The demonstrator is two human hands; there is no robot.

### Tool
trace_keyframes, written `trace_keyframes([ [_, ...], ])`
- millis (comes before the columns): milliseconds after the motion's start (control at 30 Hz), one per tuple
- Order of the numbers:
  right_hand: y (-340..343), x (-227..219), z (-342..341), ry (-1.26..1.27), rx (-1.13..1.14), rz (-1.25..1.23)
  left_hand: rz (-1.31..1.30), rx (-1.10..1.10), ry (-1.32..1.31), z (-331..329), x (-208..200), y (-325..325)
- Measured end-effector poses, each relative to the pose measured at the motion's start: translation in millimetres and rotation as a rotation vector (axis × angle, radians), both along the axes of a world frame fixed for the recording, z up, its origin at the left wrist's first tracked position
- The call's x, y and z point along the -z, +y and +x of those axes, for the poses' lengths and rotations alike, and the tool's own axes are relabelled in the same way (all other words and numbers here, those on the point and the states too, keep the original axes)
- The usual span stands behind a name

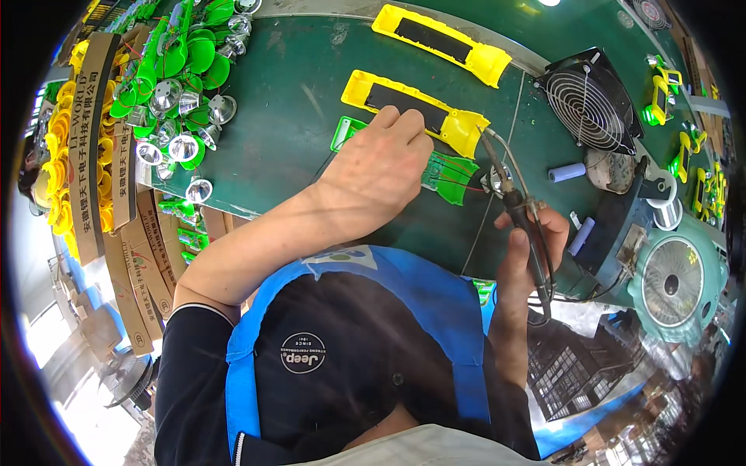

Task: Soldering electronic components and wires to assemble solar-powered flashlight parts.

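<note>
My right hand (540,233) grips a soldering iron (519,208) by its dark handle; a thin curved tube runs along it. The iron's metal end points up and left, close to the wide end of a yellow plastic shell (465,133) with a black strip. Bent over the work, my left hand (377,167) has its fingers curled together, and whatever they pinch is hidden beneath them. Partly covered by that hand is a green plastic housing (451,179), with a silver reflector (498,179) by its right end. A second yellow shell (443,43) lies farther back.
Green housings with silver reflectors (183,101) pile up at left, beside a cardboard box (85,147) of yellow parts. At right are a black fan (587,105), purple cylindrical cells (567,172), a wire spool (664,202) and a pale green fan (673,279).
</note>
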State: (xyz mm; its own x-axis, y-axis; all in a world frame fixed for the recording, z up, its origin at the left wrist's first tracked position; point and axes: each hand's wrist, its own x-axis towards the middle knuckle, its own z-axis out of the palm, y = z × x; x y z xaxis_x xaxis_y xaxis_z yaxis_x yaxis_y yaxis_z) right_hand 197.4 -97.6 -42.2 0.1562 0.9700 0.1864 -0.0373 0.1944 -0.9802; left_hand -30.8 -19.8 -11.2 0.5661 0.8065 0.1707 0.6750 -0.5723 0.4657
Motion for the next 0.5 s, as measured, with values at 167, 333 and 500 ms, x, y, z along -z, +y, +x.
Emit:
trace_keyframes([
  [167, 0, -7, 2, -0.034, 0.043, 0.150, -0.049, -0.028, 0.052, -22, -14, -8],
  [333, 15, -5, -6, 0.042, 0.130, 0.033, 0.184, 0.231, -0.048, 1, -5, -11],
  [500, 14, -16, -4, -0.002, 0.172, 0.055, 0.219, 0.198, 0.019, 21, 10, -4],
])
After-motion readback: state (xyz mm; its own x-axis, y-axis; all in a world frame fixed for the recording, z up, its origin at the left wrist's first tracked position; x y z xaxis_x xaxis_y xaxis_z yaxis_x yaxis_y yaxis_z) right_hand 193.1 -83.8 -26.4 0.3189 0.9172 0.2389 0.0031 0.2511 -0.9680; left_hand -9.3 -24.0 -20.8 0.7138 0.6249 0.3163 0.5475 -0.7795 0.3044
